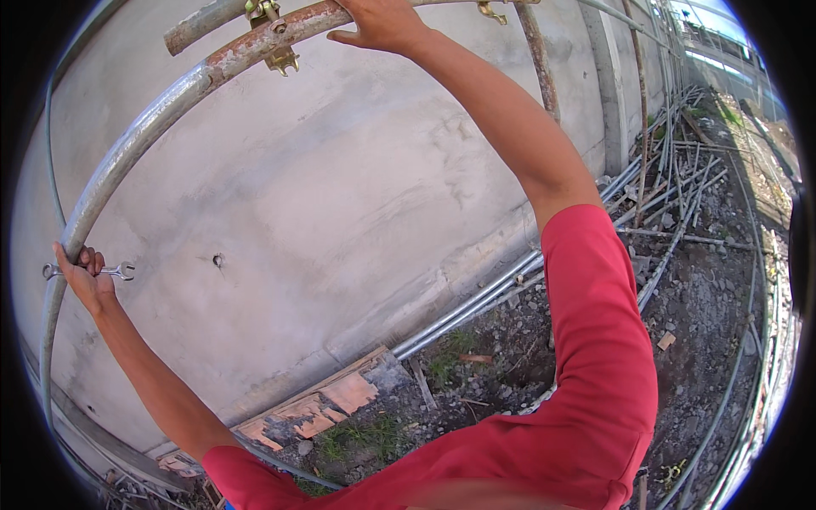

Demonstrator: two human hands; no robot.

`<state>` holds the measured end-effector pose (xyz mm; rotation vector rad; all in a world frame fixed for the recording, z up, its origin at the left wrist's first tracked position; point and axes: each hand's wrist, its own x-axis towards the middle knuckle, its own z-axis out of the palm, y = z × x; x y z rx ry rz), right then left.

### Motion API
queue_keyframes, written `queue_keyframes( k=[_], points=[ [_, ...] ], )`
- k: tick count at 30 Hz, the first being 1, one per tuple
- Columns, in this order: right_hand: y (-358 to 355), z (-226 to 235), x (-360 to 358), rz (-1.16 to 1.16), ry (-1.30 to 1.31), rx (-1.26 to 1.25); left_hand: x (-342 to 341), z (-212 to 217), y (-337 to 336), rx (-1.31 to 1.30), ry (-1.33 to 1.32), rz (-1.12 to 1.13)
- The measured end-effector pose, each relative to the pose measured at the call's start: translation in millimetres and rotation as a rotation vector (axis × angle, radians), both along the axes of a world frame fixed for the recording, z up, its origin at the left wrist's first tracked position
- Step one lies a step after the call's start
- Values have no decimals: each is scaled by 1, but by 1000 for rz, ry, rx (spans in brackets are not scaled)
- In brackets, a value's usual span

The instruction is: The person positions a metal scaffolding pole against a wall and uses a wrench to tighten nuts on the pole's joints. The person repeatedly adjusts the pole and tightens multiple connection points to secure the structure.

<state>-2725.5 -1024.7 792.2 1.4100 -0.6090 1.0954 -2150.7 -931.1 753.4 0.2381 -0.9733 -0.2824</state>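
A long scaffold pipe (157, 119), bare metal at the left and rusty toward the top, bends across the fisheye picture in front of a wall. At the far left my left hand (92, 282) is closed around a combination wrench (125, 271) and rests against the pipe. The wrench's open end sticks out to the right of the fingers. Up at the top edge my right hand (382, 24) grips the same pipe, thumb below it; its fingers are partly cut off. Left of that hand, a brass-coloured scaffold clamp (280, 58) joins the pipe to a shorter pipe end (200, 30).
A grey plastered wall (306, 212) fills the space ahead. Another clamp (491, 12) and a rusty upright pipe (537, 64) are right of my right hand. Loose pipes (467, 314) and a splintered board (331, 399) lie along the wall's foot. More pipes (680, 183) litter the rubble at right.
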Motion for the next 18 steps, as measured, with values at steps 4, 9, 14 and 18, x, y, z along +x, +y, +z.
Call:
queue_keyframes(
  k=[4,9,14,18],
  points=[
    [2,18,10,-2,20,15,-2,-3,-2,1,-34,-6],
    [11,38,18,-157,91,77,3,-5,-3,-42,-2,-16],
    [14,41,16,-119,126,90,-35,-18,0,-122,12,10],
    [11,39,12,-136,131,77,-149,-49,-23,-64,-19,88]
  ],
)
